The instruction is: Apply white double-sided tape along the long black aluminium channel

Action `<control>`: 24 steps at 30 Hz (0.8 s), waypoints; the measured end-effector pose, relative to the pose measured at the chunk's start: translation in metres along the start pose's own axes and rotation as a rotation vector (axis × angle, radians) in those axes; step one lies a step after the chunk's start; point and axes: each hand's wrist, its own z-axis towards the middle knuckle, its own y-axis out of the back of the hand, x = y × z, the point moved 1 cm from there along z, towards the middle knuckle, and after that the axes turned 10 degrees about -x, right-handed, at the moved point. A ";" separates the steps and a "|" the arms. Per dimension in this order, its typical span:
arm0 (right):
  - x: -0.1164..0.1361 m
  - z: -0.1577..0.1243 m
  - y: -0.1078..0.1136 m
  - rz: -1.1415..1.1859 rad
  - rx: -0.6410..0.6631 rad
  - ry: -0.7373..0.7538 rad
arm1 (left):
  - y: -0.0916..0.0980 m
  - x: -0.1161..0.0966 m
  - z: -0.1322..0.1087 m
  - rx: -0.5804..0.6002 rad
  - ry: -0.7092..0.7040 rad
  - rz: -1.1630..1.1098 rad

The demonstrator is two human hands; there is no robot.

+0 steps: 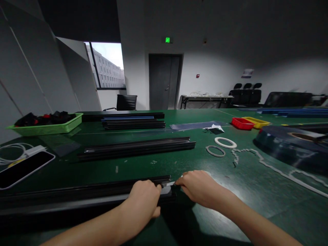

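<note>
Passable tabletop [138, 168] between black profiles [138, 147], 2 rings [229, 147] obstructing right side

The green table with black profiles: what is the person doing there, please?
At the green table, a person's left hand is on the near black profiles, close to their end. The right hand pinches a thin white strip there. Farther back lie more black profiles, with two rings to their right.

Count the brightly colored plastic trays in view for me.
3: a green tray at the left holding dark items, a red tray right of center, and a yellow tray beside the red one. The dark roll could hide more.
</note>
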 end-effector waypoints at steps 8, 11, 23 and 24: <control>0.001 0.001 0.001 -0.020 0.007 0.013 | 0.008 -0.003 0.014 0.114 -0.047 0.011; 0.001 0.000 0.000 -0.008 -0.019 0.025 | 0.014 -0.004 0.016 0.148 -0.050 0.021; 0.001 -0.002 -0.001 0.014 -0.009 0.044 | 0.021 -0.008 0.022 0.197 -0.053 0.000; 0.001 -0.003 -0.002 0.012 -0.016 0.034 | 0.021 -0.008 0.022 0.190 -0.055 -0.001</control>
